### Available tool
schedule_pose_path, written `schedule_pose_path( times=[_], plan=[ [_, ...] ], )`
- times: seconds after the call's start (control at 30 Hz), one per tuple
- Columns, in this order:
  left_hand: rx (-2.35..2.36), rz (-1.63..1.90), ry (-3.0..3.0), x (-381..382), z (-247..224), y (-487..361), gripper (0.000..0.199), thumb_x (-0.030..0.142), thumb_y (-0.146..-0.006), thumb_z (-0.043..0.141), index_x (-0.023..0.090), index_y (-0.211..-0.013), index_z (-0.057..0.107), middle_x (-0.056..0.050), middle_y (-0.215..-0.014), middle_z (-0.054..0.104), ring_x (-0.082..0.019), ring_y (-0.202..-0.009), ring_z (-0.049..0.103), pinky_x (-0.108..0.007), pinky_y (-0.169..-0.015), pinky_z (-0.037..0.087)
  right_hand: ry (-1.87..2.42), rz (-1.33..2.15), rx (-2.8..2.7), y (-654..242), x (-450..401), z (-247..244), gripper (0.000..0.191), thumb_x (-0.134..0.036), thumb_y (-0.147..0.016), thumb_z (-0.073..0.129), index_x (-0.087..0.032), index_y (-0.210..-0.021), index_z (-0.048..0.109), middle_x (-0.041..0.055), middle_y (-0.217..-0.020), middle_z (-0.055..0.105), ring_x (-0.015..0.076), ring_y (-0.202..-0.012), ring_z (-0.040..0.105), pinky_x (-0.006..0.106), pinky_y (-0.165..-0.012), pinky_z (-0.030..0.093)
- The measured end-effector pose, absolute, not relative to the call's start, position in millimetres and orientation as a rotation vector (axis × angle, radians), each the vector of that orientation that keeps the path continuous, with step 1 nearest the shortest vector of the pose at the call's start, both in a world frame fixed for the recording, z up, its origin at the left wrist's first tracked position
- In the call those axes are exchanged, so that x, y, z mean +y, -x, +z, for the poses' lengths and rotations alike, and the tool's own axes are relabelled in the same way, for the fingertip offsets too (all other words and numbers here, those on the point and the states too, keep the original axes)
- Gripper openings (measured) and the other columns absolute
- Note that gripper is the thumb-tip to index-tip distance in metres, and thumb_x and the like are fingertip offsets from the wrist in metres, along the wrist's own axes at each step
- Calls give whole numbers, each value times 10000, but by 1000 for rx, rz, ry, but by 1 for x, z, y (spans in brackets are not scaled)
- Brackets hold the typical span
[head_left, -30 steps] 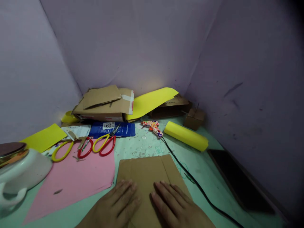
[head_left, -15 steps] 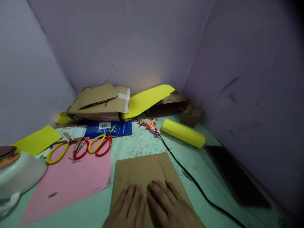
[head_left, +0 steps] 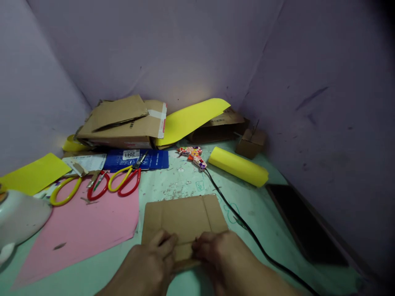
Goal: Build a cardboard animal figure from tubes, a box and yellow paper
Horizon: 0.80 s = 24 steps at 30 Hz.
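Cardboard sheet lies on the bench, centre front. Left hand and right hand: fingers curled, clamped on its near edge. Blue packet behind: white label reads "2041", inverted; smaller print illegible.

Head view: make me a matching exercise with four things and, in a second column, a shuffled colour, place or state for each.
Things
1. Cardboard sheet
2. Glue gun
3. Rolled sheet
4. Pink sheet

Descriptions
A. Plain yellow, lying to the right of the patterned tool
B. Touched at its near end by the left hand and the right hand
C. Lying flat, to the left of the sheet being handled
D. Multicoloured pattern, with a black cord running from it

Right pairs: 1-B, 2-D, 3-A, 4-C
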<state>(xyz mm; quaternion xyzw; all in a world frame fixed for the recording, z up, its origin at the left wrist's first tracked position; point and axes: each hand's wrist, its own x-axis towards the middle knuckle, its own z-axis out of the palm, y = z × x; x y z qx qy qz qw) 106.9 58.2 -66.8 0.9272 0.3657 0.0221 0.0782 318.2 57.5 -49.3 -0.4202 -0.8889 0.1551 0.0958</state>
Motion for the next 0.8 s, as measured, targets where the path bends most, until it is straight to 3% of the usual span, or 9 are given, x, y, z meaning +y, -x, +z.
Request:
schedule_pose_path(
  times=[0.07, 0.13, 0.27, 0.43, 0.5, 0.67, 0.8],
  plan=[
    [1134, 49, -2659, 62, -52, -109, 255, 207, -765, 492, 245, -872, 719, -35, -1141, 680, -242, -969, 609, -313, -691, 564, 1339, 629, -2615, -319, 62, -37, 156, -122, -720, 592, -211, -788, 700, 3, -772, 730, 135, -682, 681, 170, -610, 486],
    [1193, -55, -2612, 60, -39, -113, 296, 213, -738, 513, 235, -959, 708, -45, -1208, 645, -273, -1066, 581, -350, -733, 568, 1329, 627, -2635, -318, 59, -33, 139, -132, -708, 610, -206, -784, 699, 10, -791, 730, 148, -683, 686, 182, -590, 484],
    [1278, -305, -2612, 49, -22, -122, 481, 128, -672, 514, 147, -1138, 631, -93, -1315, 554, -269, -1184, 522, -355, -842, 536, 1184, 252, -2681, -315, 44, -49, 156, -105, -707, 639, -194, -830, 676, 28, -914, 732, 154, -670, 686, 194, -548, 492],
    [1248, -330, -2741, 43, -24, -121, 570, 39, -626, 470, 150, -1167, 616, -90, -1294, 567, -239, -1141, 566, -309, -859, 521, 1004, 20, -2476, -327, 36, -64, 134, -105, -751, 601, -171, -855, 655, 33, -906, 738, 181, -800, 689, 231, -725, 534],
    [1175, -325, -2864, 44, -35, -115, 567, -3, -648, 455, 157, -1166, 620, -94, -1279, 576, -245, -1135, 570, -312, -858, 522, 1004, 99, -2447, -335, 37, -63, 180, -91, -747, 587, -168, -892, 661, 41, -931, 736, 178, -821, 686, 236, -794, 520],
    [1032, 8, -2836, 57, -65, -99, 327, 98, -753, 497, 203, -988, 698, -64, -1154, 674, -223, -1063, 612, -277, -819, 534, 1326, 575, -2449, -341, 44, -43, 342, -18, -605, 558, -185, -877, 681, 37, -897, 731, 174, -748, 684, 201, -663, 510],
    [1067, 262, -2559, 71, -56, -98, 240, 196, -783, 485, 259, -839, 709, 22, -1022, 730, -151, -948, 638, -210, -769, 521, 1550, 924, -2345, -337, 59, -22, 233, -65, -684, 518, -210, -775, 676, 4, -784, 705, 157, -706, 667, 198, -595, 472]
  ],
)
